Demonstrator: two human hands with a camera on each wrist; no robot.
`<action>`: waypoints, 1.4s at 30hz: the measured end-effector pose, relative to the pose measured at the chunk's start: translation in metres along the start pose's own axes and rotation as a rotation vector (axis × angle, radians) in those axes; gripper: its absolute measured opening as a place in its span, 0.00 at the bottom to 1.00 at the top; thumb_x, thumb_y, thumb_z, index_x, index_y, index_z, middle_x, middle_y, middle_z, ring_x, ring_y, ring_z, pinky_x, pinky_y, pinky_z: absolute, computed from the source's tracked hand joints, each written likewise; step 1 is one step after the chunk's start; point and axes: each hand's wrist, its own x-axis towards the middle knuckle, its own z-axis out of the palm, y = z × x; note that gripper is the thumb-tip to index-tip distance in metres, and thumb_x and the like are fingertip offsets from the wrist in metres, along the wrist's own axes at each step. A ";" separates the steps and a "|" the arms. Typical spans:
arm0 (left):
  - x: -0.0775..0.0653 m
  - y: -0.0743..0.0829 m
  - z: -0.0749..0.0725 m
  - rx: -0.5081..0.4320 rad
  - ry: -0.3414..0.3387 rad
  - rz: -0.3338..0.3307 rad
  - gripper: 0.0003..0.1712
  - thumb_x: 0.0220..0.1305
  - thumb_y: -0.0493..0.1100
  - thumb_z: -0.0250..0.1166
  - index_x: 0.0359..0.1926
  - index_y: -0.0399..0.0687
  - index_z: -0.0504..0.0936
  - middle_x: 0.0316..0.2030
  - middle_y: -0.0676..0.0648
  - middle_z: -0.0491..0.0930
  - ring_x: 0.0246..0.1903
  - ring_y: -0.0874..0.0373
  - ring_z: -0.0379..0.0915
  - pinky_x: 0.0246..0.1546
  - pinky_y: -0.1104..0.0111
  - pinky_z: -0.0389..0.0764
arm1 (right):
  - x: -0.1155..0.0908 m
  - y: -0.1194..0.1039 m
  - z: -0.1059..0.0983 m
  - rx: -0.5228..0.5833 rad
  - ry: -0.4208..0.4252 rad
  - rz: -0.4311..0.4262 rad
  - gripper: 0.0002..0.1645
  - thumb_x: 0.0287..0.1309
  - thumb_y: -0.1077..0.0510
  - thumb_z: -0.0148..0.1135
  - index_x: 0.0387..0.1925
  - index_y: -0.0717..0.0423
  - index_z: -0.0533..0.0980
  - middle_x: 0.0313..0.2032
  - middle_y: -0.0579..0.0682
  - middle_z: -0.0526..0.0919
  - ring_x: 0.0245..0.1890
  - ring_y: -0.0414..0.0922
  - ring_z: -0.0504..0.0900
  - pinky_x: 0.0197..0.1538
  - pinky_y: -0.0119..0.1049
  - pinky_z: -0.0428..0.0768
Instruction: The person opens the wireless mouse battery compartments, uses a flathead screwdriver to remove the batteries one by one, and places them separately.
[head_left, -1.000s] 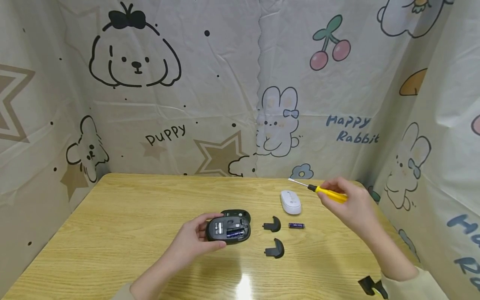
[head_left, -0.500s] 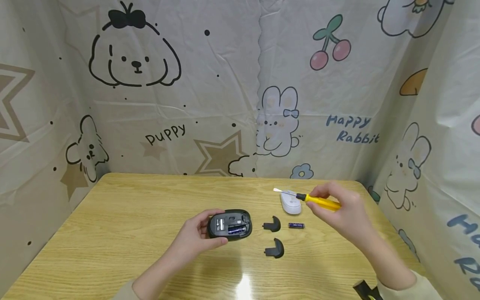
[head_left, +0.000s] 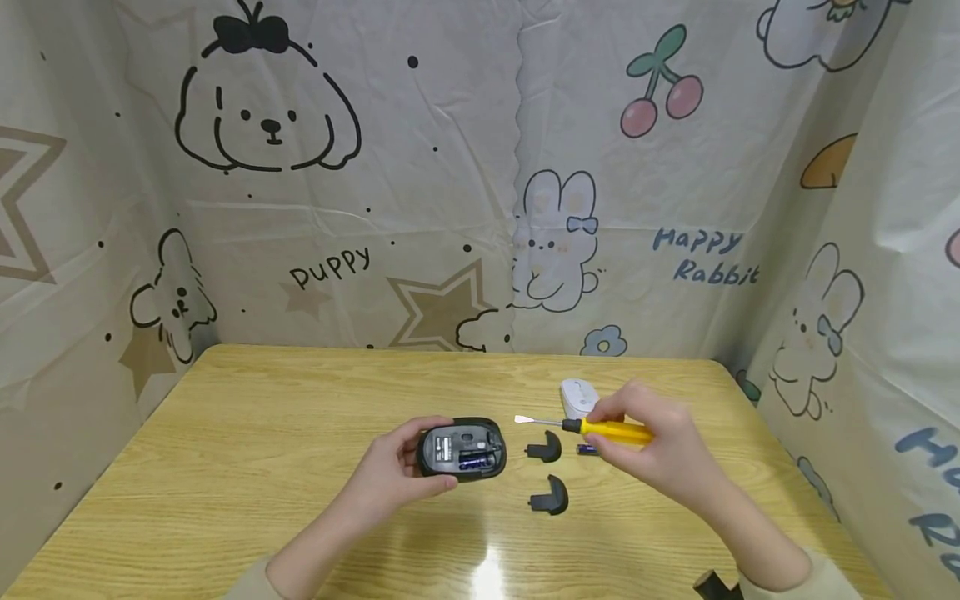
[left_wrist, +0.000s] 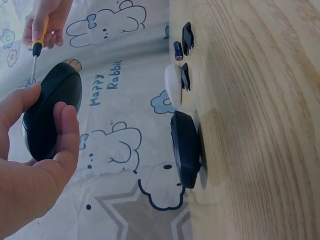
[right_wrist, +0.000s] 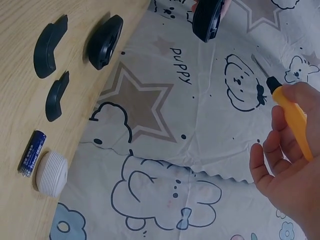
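Note:
My left hand [head_left: 386, 471] grips a black computer mouse [head_left: 450, 468] between thumb and fingers, above the table. Its underside faces up, with the battery compartment uncovered and a blue battery [head_left: 476, 460] inside. In my right hand [head_left: 671, 437] is a yellow-handled screwdriver [head_left: 618, 431], held by its handle. The flat metal tip points left and stands a little apart from the held mouse's right end. A second black mouse [left_wrist: 184, 150] lies on the table, seen in the left wrist view; the held mouse largely hides it in the head view.
Two black curved covers [head_left: 557, 500] lie on the wooden table [head_left: 262, 433], right of the held mouse. Beyond them are a loose blue battery [right_wrist: 32, 152] and a white mouse [head_left: 578, 395], partly behind my right hand. A dark object [head_left: 712, 586] shows by my right sleeve.
My right hand has brought the screwdriver left and down, from above the white mouse to near the held mouse. My left hand has shifted the black mouse slightly right.

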 end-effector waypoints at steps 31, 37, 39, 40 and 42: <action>0.003 0.001 0.000 0.063 -0.001 0.031 0.39 0.45 0.35 0.75 0.60 0.52 0.72 0.55 0.40 0.74 0.46 0.51 0.78 0.42 0.71 0.81 | 0.001 -0.003 0.021 -0.030 -0.192 -0.126 0.15 0.43 0.61 0.74 0.34 0.48 0.78 0.33 0.39 0.82 0.31 0.35 0.79 0.38 0.24 0.80; 0.003 0.003 0.001 0.115 0.003 0.050 0.39 0.44 0.36 0.75 0.60 0.51 0.72 0.56 0.41 0.74 0.47 0.51 0.77 0.42 0.72 0.81 | 0.005 -0.005 0.022 -0.052 -0.214 -0.175 0.14 0.45 0.59 0.73 0.35 0.48 0.77 0.33 0.40 0.82 0.32 0.35 0.80 0.38 0.24 0.81; 0.003 0.004 0.002 0.126 0.003 0.056 0.39 0.44 0.36 0.76 0.60 0.50 0.72 0.56 0.42 0.74 0.47 0.51 0.77 0.43 0.72 0.80 | 0.007 -0.005 0.023 -0.056 -0.215 -0.197 0.16 0.42 0.61 0.74 0.35 0.49 0.77 0.33 0.41 0.82 0.32 0.36 0.80 0.38 0.23 0.80; 0.003 0.004 0.002 0.129 0.003 0.057 0.39 0.44 0.36 0.76 0.60 0.50 0.72 0.56 0.42 0.74 0.47 0.51 0.77 0.43 0.72 0.80 | 0.007 -0.005 0.023 -0.057 -0.215 -0.206 0.17 0.41 0.63 0.74 0.34 0.49 0.77 0.33 0.41 0.82 0.32 0.36 0.81 0.38 0.23 0.80; 0.003 0.004 0.002 0.134 0.004 0.060 0.39 0.44 0.35 0.75 0.60 0.50 0.72 0.55 0.42 0.74 0.47 0.51 0.77 0.43 0.72 0.80 | 0.008 -0.006 0.023 -0.066 -0.217 -0.218 0.17 0.40 0.63 0.74 0.34 0.49 0.77 0.32 0.40 0.82 0.33 0.36 0.81 0.37 0.23 0.80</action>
